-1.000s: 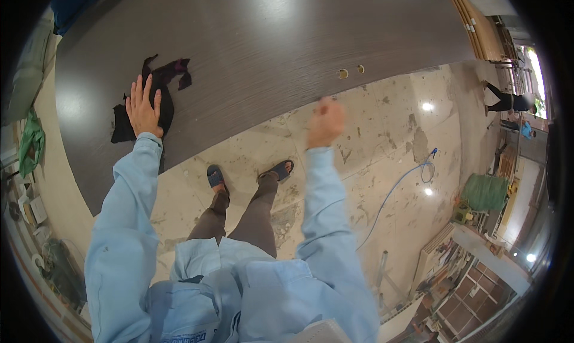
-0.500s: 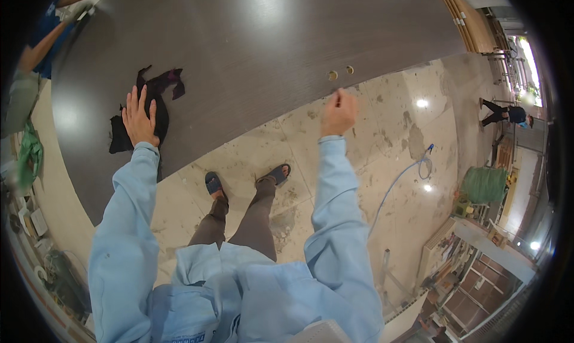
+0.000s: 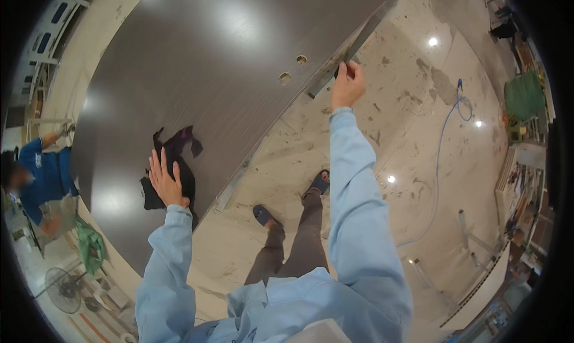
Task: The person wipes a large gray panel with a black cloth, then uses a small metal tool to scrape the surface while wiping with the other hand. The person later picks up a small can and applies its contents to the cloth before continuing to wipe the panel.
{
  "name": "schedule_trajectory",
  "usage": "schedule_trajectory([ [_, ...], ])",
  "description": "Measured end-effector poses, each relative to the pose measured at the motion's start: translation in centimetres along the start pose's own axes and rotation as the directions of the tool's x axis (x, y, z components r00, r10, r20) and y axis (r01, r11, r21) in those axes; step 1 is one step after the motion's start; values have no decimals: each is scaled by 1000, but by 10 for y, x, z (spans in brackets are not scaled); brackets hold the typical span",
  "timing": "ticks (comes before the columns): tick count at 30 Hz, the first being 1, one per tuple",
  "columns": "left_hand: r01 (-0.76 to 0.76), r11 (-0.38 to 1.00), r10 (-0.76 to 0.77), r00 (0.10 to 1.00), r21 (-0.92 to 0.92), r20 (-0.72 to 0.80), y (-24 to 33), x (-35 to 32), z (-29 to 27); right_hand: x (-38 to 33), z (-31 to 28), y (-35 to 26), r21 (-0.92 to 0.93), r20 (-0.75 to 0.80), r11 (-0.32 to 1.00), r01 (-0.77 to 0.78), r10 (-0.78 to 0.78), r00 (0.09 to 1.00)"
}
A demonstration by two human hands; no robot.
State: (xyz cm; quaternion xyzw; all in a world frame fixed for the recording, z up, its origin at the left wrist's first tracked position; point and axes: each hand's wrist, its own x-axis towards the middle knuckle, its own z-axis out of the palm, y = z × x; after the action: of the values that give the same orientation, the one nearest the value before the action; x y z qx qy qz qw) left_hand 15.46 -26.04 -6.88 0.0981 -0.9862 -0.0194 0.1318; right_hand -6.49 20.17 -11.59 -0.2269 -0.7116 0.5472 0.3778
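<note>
A large dark brown panel (image 3: 227,74) with a fine wood-like grain lies in front of me. My left hand (image 3: 167,180) rests flat near its left part, fingers spread, on a crumpled black cloth (image 3: 186,184). Two round holes, the nearer hole (image 3: 284,78) and the farther hole (image 3: 301,59), sit close to the panel's near edge. Just off that edge, to the right of the holes, my right hand (image 3: 348,87) is closed with thumb and fingertips together. A small dark bit shows at the fingertips; its kind is unclear.
A grey bar (image 3: 366,35) runs along the panel's edge beyond my right hand. A blue hose (image 3: 438,181) curves over the stained tile floor at right. At far left a person in blue (image 3: 45,169) works by the panel. A fan (image 3: 63,289) stands lower left.
My view has turned and shifted, so the panel appears tilted. My right hand has moved along the panel edge past the holes. My left hand stays flat on the black cloth.
</note>
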Motion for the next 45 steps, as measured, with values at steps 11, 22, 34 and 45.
schedule_trajectory([
  [11,14,990,-9,999,-139,41,0,8,-17,-162,-46,-68,144,295,969,203,-238,926],
  [22,-185,964,197,979,-189,49,45,18,-37,-137,-51,-51,142,296,979,149,-185,937],
  [34,-594,794,597,802,-127,-21,387,159,40,-160,-269,59,-155,229,418,-895,897,379],
  [45,-533,778,590,802,-333,96,284,114,2,67,-138,5,-195,531,958,-211,284,798],
])
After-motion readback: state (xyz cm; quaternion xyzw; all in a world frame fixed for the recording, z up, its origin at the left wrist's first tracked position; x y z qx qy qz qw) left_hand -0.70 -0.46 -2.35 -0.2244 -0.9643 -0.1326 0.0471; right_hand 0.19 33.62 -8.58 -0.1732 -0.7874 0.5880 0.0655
